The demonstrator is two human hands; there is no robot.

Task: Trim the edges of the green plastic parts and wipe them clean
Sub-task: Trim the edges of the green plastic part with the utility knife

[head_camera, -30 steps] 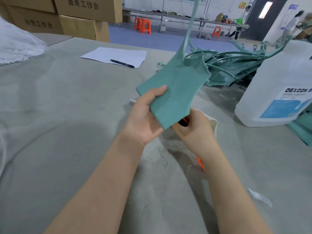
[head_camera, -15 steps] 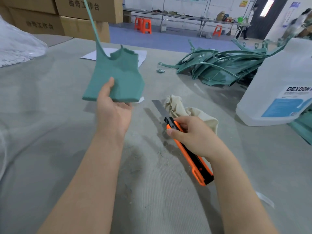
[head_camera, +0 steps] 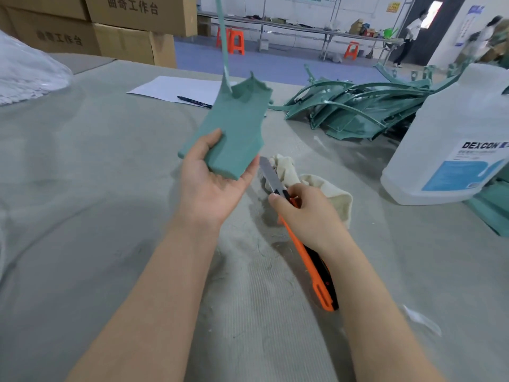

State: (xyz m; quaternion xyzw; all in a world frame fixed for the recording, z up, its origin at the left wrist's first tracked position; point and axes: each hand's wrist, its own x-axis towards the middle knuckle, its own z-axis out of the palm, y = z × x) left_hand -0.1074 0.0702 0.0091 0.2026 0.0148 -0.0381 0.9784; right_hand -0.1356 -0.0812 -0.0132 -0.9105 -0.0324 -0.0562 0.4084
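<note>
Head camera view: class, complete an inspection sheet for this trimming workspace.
Surface: grey fabric-covered table, fine shavings between the forearms.
Job's things: flat green plastic part, raised; orange utility knife, blade extended; cream cloth on table; pile of green plastic parts behind.
Clutter: white paper sheet with black pen; clear plastic jug; cardboard boxes.
Hands: left hand holds the part; right hand grips the knife.
Cables: nothing seen.
Surroundings: orange stools, long bench, two people at the back.

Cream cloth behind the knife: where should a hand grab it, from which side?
Probably pinch the cream cloth by its bunched right end, from above and the right. It lies crumpled, so folds stand up there, and the knife blade in the right hand crosses its left end.
</note>
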